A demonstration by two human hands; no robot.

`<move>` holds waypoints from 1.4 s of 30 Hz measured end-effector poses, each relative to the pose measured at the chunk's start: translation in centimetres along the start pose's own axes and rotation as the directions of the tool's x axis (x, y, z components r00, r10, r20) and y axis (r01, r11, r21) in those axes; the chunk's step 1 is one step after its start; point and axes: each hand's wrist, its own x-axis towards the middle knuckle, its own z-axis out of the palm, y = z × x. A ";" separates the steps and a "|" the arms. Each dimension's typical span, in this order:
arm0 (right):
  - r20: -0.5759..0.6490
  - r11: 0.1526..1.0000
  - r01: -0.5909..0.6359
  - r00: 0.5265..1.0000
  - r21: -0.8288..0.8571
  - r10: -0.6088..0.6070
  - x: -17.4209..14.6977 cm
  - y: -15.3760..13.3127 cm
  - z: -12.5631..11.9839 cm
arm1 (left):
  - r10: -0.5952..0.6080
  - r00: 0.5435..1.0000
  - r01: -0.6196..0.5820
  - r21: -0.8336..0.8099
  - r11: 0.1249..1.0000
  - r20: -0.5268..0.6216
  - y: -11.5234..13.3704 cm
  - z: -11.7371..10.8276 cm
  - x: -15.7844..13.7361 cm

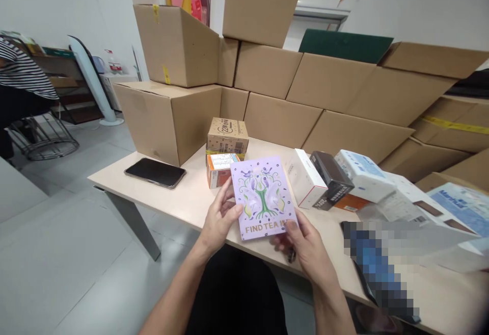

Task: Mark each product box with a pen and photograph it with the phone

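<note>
A: What's in hand right now?
B: The tea pack (pixel 263 192), I'd say at a looking-over step. It's above the near edge of the desk (pixel 187 202), printed face up
A: And the grip?
B: The left hand (pixel 218 220) pinches its left side, thumb in front; the right hand (pixel 311 243) pinches the near right corner. A dark thing (pixel 292 254) shows under that hand, but I can't tell what it is
A: What does the next move call for?
B: Probably an even grip, so neither corner bends
A: Containers?
B: Only the pack's front shows, contents unseen. Left of centre, a small carton (pixel 228 133) sits beyond an orange box (pixel 218 178); right, a white box (pixel 305 179) beside a black box (pixel 331 172). Stacked cartons (pixel 282 121) stand far behind, contents hidden
</note>
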 end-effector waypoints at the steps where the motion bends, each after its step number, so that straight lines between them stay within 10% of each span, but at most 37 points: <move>1: -0.006 0.998 0.004 1.000 -0.061 -0.004 -0.3 -0.1 0.0 | -0.010 1.000 0.010 0.040 0.999 -0.006 0.1 0.1 0.0; 8: -0.079 0.943 0.045 0.994 -0.329 -0.075 -1.5 -1.0 0.8 | 0.089 0.993 -0.047 0.442 0.896 -0.074 -0.4 0.6 0.3; 15: -0.088 0.884 0.081 0.987 -0.461 -0.136 -0.8 -0.3 -1.2 | 0.084 0.987 -0.017 0.432 0.902 -0.136 -0.5 0.7 0.4; 19: -0.120 0.607 0.160 0.911 -0.779 -0.395 -0.2 0.6 -3.7 | 0.175 0.975 -0.104 0.415 0.904 -0.139 -0.8 0.6 0.1; 24: 0.173 0.150 0.231 0.930 -0.961 -0.325 0.1 1.6 -4.2 | 0.449 0.887 -0.351 0.475 0.807 -0.108 -1.9 0.1 -0.8; 29: 0.258 0.024 0.283 0.904 -0.959 -0.341 0.2 1.9 -4.1 | 0.640 0.766 -0.533 0.604 0.592 0.049 -1.6 0.2 -2.0; 33: 0.235 0.141 0.320 0.875 -0.937 -0.424 -0.3 1.8 -5.8 | 0.696 0.689 -0.625 0.652 0.428 0.203 0.2 1.1 -2.3; 38: -0.379 0.761 0.280 0.735 -0.586 -0.562 -0.9 0.0 -5.6 | 0.697 0.660 -0.665 0.651 0.367 0.281 1.1 3.0 -1.7; 42: -0.354 0.906 0.419 0.840 -0.062 -0.412 0.8 -3.4 -2.6 | 0.723 0.653 -0.637 0.680 0.363 0.226 0.1 3.8 -1.1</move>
